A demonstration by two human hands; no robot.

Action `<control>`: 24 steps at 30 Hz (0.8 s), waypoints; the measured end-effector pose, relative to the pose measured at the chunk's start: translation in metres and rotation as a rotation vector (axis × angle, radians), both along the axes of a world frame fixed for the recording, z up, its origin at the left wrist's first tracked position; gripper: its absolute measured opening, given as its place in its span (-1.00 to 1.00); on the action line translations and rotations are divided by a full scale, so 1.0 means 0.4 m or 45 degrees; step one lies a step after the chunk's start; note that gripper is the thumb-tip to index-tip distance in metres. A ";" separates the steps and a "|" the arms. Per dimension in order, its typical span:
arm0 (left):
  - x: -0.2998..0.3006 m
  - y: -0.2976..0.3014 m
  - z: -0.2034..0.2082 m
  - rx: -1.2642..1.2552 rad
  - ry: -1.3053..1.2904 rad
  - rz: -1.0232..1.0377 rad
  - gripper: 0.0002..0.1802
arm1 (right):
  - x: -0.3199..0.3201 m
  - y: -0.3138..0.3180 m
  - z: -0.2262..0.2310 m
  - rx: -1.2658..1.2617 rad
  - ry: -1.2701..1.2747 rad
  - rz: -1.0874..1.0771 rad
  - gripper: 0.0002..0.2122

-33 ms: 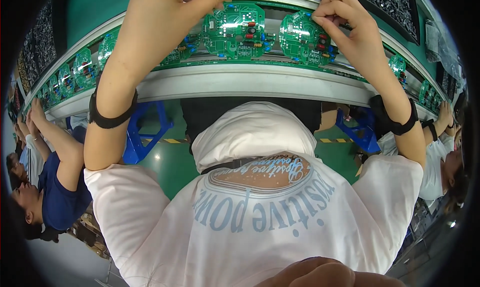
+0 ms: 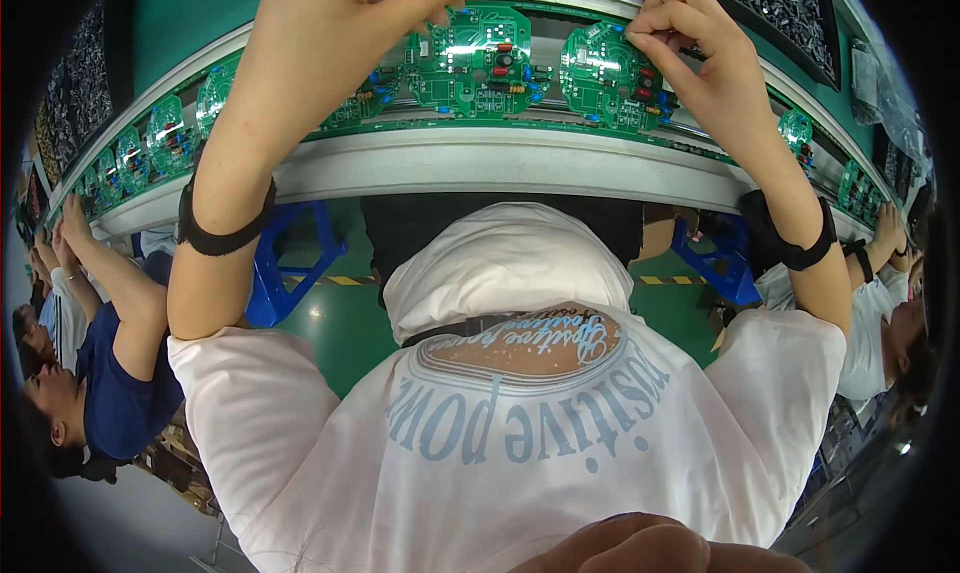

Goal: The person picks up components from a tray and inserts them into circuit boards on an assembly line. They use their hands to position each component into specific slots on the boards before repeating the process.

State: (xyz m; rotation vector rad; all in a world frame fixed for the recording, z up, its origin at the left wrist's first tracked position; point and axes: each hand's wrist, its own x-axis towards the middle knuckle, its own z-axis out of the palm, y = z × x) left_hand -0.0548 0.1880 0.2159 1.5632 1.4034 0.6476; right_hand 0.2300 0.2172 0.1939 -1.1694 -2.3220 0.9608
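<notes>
Two green boards (image 2: 465, 58): 12, 1 o'clock
Left hand (image 2: 345, 8): 11ish, can't tell grip
Right hand (image 2: 705, 53): 1:30ish, pinched at second board (image 2: 600, 78), load unclear

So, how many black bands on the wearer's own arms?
2: a black band around the left forearm, another band around the right forearm. Any under the sleeves would be hidden.
</notes>
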 end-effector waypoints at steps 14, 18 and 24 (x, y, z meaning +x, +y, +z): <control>-0.020 0.001 -0.041 -0.411 -0.567 0.005 -0.78 | 0.064 0.021 -0.077 0.246 -0.053 0.155 -0.91; -0.030 -0.002 -0.053 -0.423 -0.592 -0.009 -0.78 | 0.060 0.019 -0.082 0.228 -0.028 0.135 -0.93; -0.016 -0.005 -0.040 -0.451 -0.559 0.031 -0.78 | 0.042 0.001 -0.076 0.507 -0.208 0.186 -0.88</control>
